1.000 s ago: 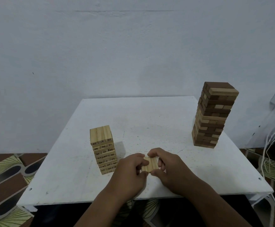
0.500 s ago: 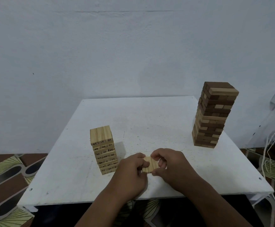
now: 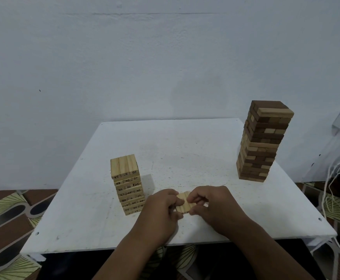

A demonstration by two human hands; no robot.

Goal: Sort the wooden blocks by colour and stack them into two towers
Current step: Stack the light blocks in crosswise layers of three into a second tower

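In the head view, a small bundle of light blocks (image 3: 183, 202) sits between the two hands, low over the near part of the white table (image 3: 185, 150). The blocks lie side by side with their flat faces up. If the bundle touches the table or is lifted a little, I cannot tell.

The left hand (image 3: 161, 207) is on the left side of the bundle. Its fingers are curled and the thumb lies on the top left edge of the blocks, so it holds them. The right hand (image 3: 211, 203) is on the right side, also with curled fingers, and its fingertips (image 3: 191, 199) pinch the right edge. Both forearms come up from the bottom of the picture and meet at the bundle.

To the left of the hands, just beside the left hand, stands the light tower (image 3: 127, 183). It is upright and has numbers printed on the block ends. Far to the right, near the back right corner, stands the mixed tower (image 3: 263, 141), taller, with dark and light blocks together. A light block lies on its top at the front.

White cables (image 3: 332, 178) hang at the right side of the table.
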